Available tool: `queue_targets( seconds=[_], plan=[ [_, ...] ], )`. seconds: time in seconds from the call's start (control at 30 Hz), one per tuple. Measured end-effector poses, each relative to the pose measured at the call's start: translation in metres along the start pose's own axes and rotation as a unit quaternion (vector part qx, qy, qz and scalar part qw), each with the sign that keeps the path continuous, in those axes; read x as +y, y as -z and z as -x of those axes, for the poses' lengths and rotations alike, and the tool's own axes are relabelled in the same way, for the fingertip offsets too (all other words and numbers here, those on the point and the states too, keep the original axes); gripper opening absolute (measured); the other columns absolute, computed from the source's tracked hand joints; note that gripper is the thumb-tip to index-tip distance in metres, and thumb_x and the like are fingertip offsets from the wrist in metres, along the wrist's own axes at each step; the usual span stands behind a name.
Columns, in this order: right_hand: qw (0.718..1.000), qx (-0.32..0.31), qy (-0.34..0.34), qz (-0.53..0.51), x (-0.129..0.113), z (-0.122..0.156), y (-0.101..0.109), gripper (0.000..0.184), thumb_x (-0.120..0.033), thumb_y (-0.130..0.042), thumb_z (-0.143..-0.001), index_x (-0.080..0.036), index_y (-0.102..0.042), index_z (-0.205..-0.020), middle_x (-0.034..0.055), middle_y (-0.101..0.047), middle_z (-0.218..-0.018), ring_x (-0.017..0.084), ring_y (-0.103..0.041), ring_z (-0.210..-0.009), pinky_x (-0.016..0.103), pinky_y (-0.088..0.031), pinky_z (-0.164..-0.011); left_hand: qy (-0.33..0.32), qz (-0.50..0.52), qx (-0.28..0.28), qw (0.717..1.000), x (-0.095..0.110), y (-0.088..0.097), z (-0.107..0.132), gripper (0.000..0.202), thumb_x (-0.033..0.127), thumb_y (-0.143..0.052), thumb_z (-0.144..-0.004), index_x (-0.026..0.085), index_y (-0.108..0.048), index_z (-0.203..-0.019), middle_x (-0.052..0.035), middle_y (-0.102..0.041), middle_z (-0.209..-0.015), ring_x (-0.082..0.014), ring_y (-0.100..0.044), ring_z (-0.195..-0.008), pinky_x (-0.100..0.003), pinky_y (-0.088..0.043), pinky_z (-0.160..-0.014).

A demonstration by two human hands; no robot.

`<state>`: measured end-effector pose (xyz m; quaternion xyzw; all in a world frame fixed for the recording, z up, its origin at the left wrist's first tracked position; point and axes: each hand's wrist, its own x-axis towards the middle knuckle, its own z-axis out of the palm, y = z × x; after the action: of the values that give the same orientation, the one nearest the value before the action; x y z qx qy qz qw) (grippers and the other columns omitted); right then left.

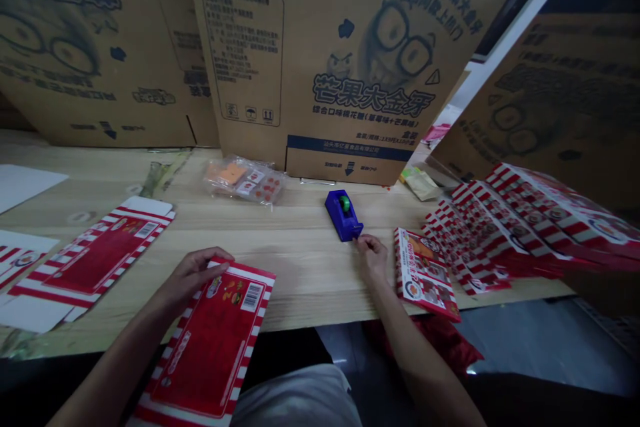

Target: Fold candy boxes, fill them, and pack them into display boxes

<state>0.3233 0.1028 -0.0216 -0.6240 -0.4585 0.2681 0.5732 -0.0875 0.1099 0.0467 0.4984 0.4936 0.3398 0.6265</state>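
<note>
Left hand [193,277] rested on upper edge of flat red-and-white striped carton blank [210,340], fingers slightly curled, open, no grip seen. Right hand [371,258] half closed, fingertips [361,245] touching corner of blue tape dispenser [344,215]; grip cannot be told. Folded carton [425,273] placed just beside right hand; fanned stack of blanks [520,227] laid farther right on wooden desk [300,267]. Printed cardboard cartons [350,47] stood behind.

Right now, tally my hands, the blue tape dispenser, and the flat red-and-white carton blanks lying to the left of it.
Left hand and right hand: 2
Blue tape dispenser: 1
Red-and-white carton blanks: 3
Total: 6
</note>
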Motion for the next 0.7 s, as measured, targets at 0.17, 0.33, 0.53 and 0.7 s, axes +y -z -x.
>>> queue_targets(
  seconds=[0.17,0.33,0.53,0.7],
  plan=[
    [0.992,-0.098,-0.052,-0.06,-0.035,0.023,-0.029,0.035,-0.052,-0.067,-0.07,-0.018,-0.062,-0.068,0.0049,-0.06,-0.082,0.018,-0.055,-0.074,0.032,-0.049,-0.069,-0.013,-0.031,-0.061,0.998,0.007,-0.014,-0.002,0.031,0.04,-0.078,-0.065,0.015,-0.068,-0.079,-0.0013,-0.065,-0.069,-0.0147,-0.059,-0.059,-0.021,-0.045,-0.054],
    [0.881,-0.471,0.019,-0.047,-0.097,0.054,-0.093,0.029,-0.041,-0.073,-0.07,-0.017,-0.062,-0.059,0.0021,-0.059,-0.074,0.014,-0.055,-0.07,0.025,-0.043,-0.064,-0.004,-0.031,-0.13,0.991,0.008,-0.034,-0.008,0.028,0.037,-0.076,-0.066,0.013,-0.066,-0.078,0.0003,-0.062,-0.061,-0.0124,-0.055,-0.053,-0.021,-0.041,-0.051],
    [0.871,-0.474,0.048,0.121,-0.106,0.058,-0.134,0.024,-0.031,-0.076,-0.065,-0.017,-0.058,-0.056,-0.0021,-0.056,-0.057,0.011,-0.048,-0.053,0.022,-0.035,-0.049,-0.067,-0.067,-0.132,0.987,0.008,-0.031,0.005,0.025,0.036,-0.074,-0.07,0.013,-0.068,-0.076,-0.0003,-0.061,-0.065,-0.0119,-0.052,-0.057,-0.02,-0.039,-0.053],
    [0.739,-0.667,-0.097,-0.009,-0.111,0.054,-0.16,0.044,-0.052,-0.078,-0.056,-0.015,-0.063,-0.074,-0.0008,-0.065,-0.065,0.014,-0.058,-0.054,0.021,-0.043,-0.046,-0.133,-0.06,-0.156,0.977,0.03,-0.011,0.023,0.022,0.036,-0.073,-0.073,0.014,-0.073,-0.079,-0.005,-0.065,-0.078,-0.0158,-0.058,-0.071,-0.024,-0.043,-0.065]
  ],
)
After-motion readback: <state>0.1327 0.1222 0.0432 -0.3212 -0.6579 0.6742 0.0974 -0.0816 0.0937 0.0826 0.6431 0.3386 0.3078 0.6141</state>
